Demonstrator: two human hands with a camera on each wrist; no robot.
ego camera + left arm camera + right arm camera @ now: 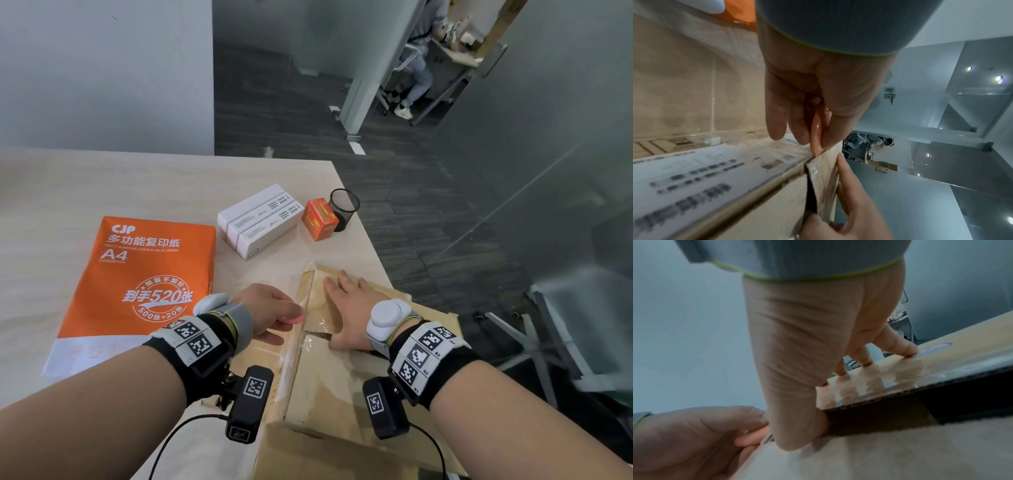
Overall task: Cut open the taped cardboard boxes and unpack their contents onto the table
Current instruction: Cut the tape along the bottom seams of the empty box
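A cardboard box [329, 387] sits at the near right corner of a light wooden table [102, 192]. The right hand [346, 308] lies flat on the box's taped top flap, fingers straight, thumb tucked under the flap's edge. The left hand [270, 311], at the box's left edge, grips a small pinkish-orange tool [817, 129] whose tip meets the seam. Left of the box lies an orange pack of paper [137, 284]; beyond the box sit white boxes [260, 219], a small orange box [319, 219] and a black mesh cup [343, 209].
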